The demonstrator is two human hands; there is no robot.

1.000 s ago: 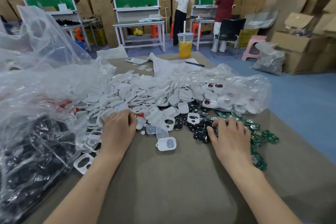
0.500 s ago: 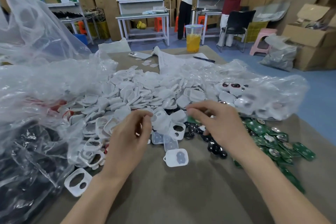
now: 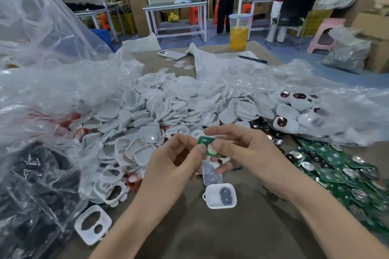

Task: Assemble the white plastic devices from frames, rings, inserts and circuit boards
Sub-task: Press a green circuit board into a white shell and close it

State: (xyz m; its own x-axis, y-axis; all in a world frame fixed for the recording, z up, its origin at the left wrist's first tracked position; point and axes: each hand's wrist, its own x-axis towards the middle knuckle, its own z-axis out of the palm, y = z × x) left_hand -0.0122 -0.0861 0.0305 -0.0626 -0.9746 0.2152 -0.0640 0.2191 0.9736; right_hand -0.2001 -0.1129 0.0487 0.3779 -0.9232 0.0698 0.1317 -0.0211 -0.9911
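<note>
My left hand point(image 3: 174, 164) and my right hand point(image 3: 248, 153) meet above the table's near middle. Between their fingertips sits a small green circuit board point(image 3: 205, 145) with a round silver disc, pinched by both hands. Just below them lies a clear insert point(image 3: 211, 173), and nearer me a white frame point(image 3: 220, 195) holding a dark part. Another white frame point(image 3: 92, 224) with two cut-outs lies at the lower left. A big heap of white shells point(image 3: 168, 107) fills the middle. Green circuit boards point(image 3: 345, 172) are scattered at the right.
Clear plastic bags point(image 3: 52, 82) crowd the left side and stretch over finished white pieces point(image 3: 294, 111) at the right. A cup of orange drink point(image 3: 239, 32), a phone point(image 3: 171, 54) and a pen point(image 3: 252, 59) sit at the table's far end. Two people stand by benches behind.
My right hand left the green boards at the right and came to the middle with one board. My left hand rose off the white pile and joined it at the board.
</note>
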